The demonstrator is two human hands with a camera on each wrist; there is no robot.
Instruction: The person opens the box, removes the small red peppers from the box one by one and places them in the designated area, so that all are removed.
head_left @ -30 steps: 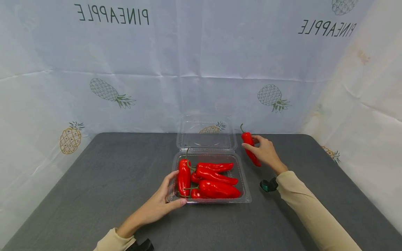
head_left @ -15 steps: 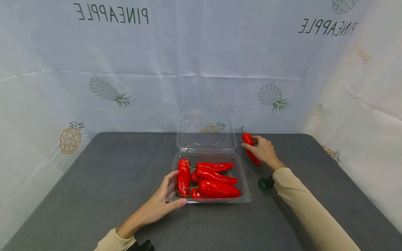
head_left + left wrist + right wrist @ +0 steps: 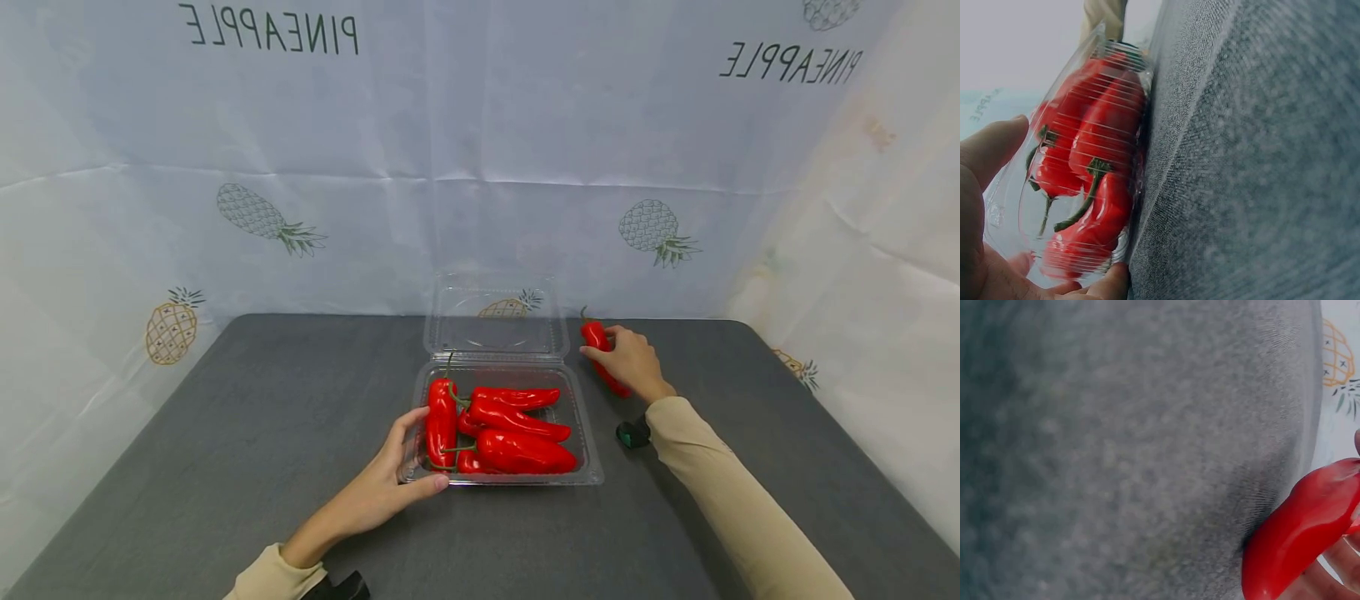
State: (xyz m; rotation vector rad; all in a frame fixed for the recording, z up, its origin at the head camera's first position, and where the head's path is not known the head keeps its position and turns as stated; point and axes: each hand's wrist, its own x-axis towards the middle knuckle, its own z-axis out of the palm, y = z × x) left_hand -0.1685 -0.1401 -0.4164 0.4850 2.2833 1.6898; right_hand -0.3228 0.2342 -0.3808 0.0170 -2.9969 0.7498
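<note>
A clear plastic container point(image 3: 590, 450) holds several red peppers point(image 3: 525, 452), one upright along its left side. My left hand point(image 3: 378, 492) grips its left front corner, thumb at the front edge and fingers at the left side; the left wrist view shows the hand point(image 3: 979, 206) around the ribbed wall with peppers point(image 3: 1107, 125) behind it. Right of the container, my right hand point(image 3: 630, 362) holds another red pepper point(image 3: 597, 336) between thumb and fingers, stem pointing away. In the right wrist view this pepper point(image 3: 1304, 525) lies against the table surface, fingers point(image 3: 1329, 581) beside it.
The container's clear lid point(image 3: 495, 333) stands raised behind it, hinged at the back edge. The grey table point(image 3: 315, 383) ends at a pale curtain point(image 3: 375, 233) with pineapple prints. A dark band with a green part point(image 3: 633, 433) is beside my right wrist.
The pepper in my right hand has come down slightly, its stem lower against the curtain, and my right forearm has shifted a little left. My left hand keeps its place on the container.
</note>
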